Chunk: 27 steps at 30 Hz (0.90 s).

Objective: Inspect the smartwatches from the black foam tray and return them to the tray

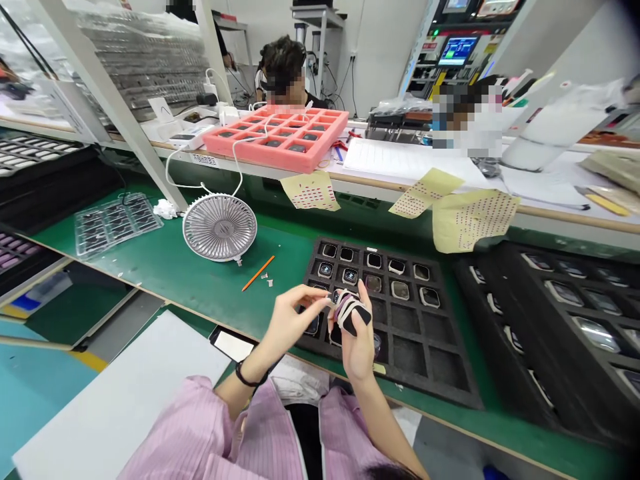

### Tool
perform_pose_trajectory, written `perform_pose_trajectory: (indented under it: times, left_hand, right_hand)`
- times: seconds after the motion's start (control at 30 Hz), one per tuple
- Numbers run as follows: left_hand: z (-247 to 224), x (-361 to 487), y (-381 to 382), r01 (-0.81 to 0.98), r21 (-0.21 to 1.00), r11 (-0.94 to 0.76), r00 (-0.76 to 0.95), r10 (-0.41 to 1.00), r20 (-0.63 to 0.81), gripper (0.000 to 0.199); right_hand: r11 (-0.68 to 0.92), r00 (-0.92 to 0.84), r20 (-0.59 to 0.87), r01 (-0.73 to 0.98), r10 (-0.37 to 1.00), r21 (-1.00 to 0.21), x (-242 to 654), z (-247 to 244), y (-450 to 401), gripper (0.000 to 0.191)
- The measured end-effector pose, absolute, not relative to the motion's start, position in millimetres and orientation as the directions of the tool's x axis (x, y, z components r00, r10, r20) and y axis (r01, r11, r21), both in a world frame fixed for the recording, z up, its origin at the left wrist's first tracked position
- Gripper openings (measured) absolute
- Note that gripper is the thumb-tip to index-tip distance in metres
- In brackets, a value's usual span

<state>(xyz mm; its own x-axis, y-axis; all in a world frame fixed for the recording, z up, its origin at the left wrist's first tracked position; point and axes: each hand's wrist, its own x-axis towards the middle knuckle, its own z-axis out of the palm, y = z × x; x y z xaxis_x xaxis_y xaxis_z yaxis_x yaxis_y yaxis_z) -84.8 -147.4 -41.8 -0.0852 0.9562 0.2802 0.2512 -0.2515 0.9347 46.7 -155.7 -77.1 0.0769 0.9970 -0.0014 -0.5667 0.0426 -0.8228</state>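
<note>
A small dark piece (361, 321) with pale bands is lying in the person's right hand (356, 340), just below the centre of the frame. The right fingers are gripping it; whether the bands belong to the piece or to the fingers, one cannot tell. The left hand (295, 317) is reaching to its left edge, thumb and forefinger pressing together, their exact hold being unclear. Beneath, a black foam tray (425, 340) is carrying watch-like devices (373, 260). Left of it, an orange stick (259, 273) and a grey fan (220, 228) are resting on the green table (210, 287).
</note>
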Motion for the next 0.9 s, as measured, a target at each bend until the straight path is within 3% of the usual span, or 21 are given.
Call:
perform_pose_trajectory:
  times: [0.5, 0.9]
  left_hand:
    - [-38.3, -46.9, -156.7, 0.084, 0.943, -0.322, -0.085, 0.941, 0.329, 0.017]
    - [-41.1, -45.2, -157.8, 0.141, 0.905, -0.4, 0.002, 0.915, 0.404, 0.02]
  right_hand:
    - [0.063, 0.114, 0.006, -0.504, 0.993, -0.861, 55.2, -78.4, -160.2, 0.071]
    - [0.092, 0.14, 0.031, -0.451, 0.99, -0.888, 57.3, -82.2, -161.6, 0.07]
